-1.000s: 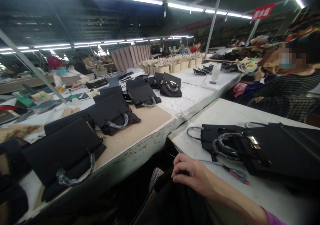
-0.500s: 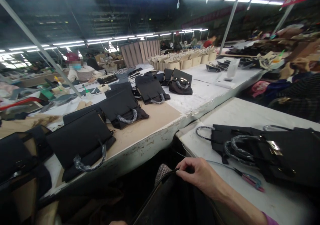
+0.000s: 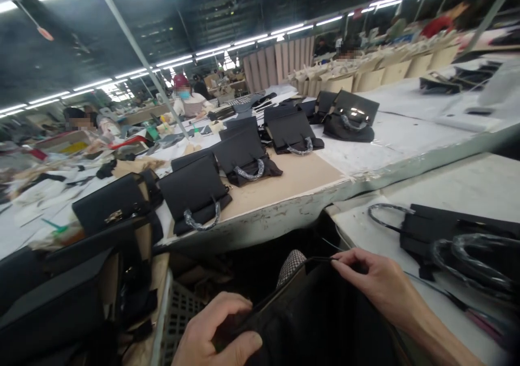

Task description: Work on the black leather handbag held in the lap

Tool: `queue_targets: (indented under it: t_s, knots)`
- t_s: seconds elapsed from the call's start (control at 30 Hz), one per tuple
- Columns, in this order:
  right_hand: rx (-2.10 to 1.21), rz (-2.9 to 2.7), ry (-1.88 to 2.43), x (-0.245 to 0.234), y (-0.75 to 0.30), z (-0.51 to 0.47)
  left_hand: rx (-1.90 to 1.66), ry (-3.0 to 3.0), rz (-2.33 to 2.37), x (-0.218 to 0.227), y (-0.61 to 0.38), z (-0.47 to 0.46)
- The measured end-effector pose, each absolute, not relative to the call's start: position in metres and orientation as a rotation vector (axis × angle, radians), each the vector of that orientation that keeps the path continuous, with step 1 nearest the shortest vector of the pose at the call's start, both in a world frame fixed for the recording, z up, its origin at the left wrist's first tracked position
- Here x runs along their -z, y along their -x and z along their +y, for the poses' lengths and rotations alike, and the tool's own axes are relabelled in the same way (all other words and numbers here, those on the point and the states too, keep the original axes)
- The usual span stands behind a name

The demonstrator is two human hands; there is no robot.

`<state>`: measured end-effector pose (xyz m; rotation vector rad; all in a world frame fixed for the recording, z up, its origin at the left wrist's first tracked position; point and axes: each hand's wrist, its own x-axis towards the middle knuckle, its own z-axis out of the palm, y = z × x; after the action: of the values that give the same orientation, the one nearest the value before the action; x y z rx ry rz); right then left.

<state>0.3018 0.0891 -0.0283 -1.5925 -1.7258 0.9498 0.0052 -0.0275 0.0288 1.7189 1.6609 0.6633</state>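
A black bag (image 3: 320, 306), its exact form partly out of view, is held low in front of me. My right hand (image 3: 371, 279) pinches its upper edge between thumb and fingers. At the nearer end of that edge, my left hand (image 3: 221, 328) has its thumb and fingers around the black material. Checked fabric (image 3: 291, 267) shows just beyond the edge. To the right, finished-looking black handbags with plastic-wrapped handles (image 3: 483, 252) lie on a white table (image 3: 459, 184). A pink-handled tool (image 3: 481, 322) lies blurred beside them.
Across a gap stands a long table (image 3: 284, 206) with a row of black handbags (image 3: 190, 187). More black bags (image 3: 73, 301) crowd the left side, near a plastic crate (image 3: 181, 306). Cream bags (image 3: 390, 73) line the back. A co-worker in a red cap (image 3: 189, 100) sits beyond.
The view has swung left, bringing more black bags and the crate in. My left hand has risen into view onto the bag's edge. My right hand keeps its pinch.
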Motion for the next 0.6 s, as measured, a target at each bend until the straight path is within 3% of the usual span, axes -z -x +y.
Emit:
queue_targets:
  t_s: [0.4,0.6]
  knots:
    - [-0.986,-1.706,1.564,0.037,-0.302,0.089,-0.908,-1.649,1.853,-0.019,-0.020,-0.041]
    - [-0.988,-1.668,1.563,0.031,-0.299,0.084,-0.868,-1.348,1.756,-0.020,-0.020,-0.031]
